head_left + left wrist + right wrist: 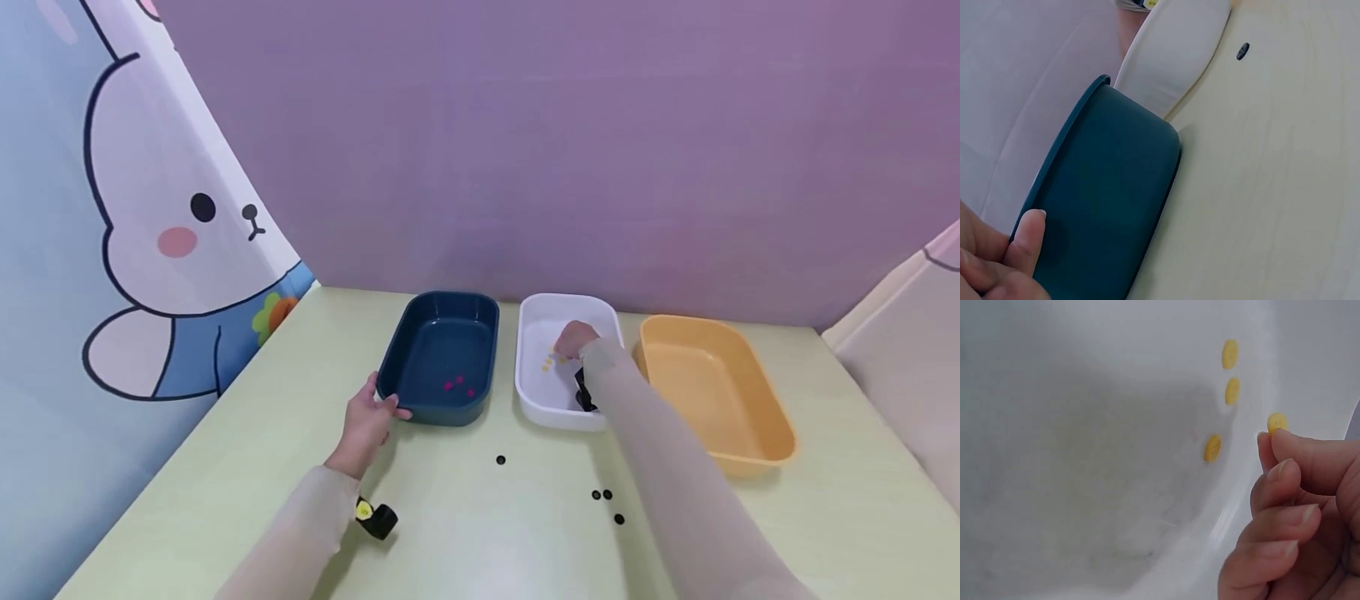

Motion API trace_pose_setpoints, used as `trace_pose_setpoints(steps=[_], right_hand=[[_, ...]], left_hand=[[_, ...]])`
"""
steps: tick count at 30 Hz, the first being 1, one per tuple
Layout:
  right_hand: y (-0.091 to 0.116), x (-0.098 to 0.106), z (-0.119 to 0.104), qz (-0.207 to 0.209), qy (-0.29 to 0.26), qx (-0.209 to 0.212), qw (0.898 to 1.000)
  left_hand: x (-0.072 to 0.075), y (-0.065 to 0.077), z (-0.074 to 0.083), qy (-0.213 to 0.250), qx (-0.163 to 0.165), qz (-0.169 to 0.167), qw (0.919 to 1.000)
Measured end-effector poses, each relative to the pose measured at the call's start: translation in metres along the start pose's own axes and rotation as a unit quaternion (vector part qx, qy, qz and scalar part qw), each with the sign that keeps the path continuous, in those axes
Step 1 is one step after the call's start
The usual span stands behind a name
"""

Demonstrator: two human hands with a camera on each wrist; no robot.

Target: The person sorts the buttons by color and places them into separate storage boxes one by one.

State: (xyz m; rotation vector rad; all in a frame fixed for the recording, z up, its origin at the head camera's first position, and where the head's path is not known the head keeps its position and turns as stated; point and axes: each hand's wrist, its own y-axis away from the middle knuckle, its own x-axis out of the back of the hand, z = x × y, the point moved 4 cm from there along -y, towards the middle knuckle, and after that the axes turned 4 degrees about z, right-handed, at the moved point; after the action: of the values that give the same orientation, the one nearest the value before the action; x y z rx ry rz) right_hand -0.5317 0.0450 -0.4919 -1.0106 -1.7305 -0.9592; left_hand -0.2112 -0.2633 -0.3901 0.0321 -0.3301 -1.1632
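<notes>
My left hand point(365, 422) grips the near left corner of a dark blue tray point(431, 414). In the left wrist view its thumb point(1027, 240) lies against the tray's outer wall. Three pink buttons point(447, 386) lie inside that tray. Over the white tray point(566, 419), my right hand point(576, 339) pinches a yellow button point(1277, 421) between thumb and index fingertip, the other fingers curled. Three more yellow buttons point(1212, 448) sit on the white tray's floor in the right wrist view.
Several black buttons point(501, 460) are scattered on the pale table point(465, 533) in front of the trays. At the right stands a yellow-orange tray point(705, 375), partly behind my right sleeve point(667, 442). A purple backdrop point(525, 167) rises behind the trays.
</notes>
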Motion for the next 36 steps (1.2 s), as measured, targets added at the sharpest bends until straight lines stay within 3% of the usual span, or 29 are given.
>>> trace_pose_setpoints(steps=[5,9,17,26,36], right_hand=[[0.070,0.040,-0.049,-0.017,-0.023,-0.051,0.998],[0.091,0.055,-0.062,0.000,-0.019,-0.039,0.999],[0.087,0.056,-0.062,-0.011,-0.027,-0.048,0.998],[0.086,0.058,-0.065,-0.035,-0.060,-0.058,0.996],[0.092,0.064,-0.074,-0.024,-0.068,-0.058,0.996]], left_hand=[[0.001,0.005,0.000,0.008,-0.005,0.005,0.9999],[0.001,0.005,0.004,0.012,-0.014,0.009,0.9998],[0.000,0.001,0.006,0.023,-0.013,0.025,0.9994],[0.000,0.002,0.002,0.071,0.004,0.056,0.9959],[0.001,0.002,-0.002,0.075,0.006,0.064,0.9952]])
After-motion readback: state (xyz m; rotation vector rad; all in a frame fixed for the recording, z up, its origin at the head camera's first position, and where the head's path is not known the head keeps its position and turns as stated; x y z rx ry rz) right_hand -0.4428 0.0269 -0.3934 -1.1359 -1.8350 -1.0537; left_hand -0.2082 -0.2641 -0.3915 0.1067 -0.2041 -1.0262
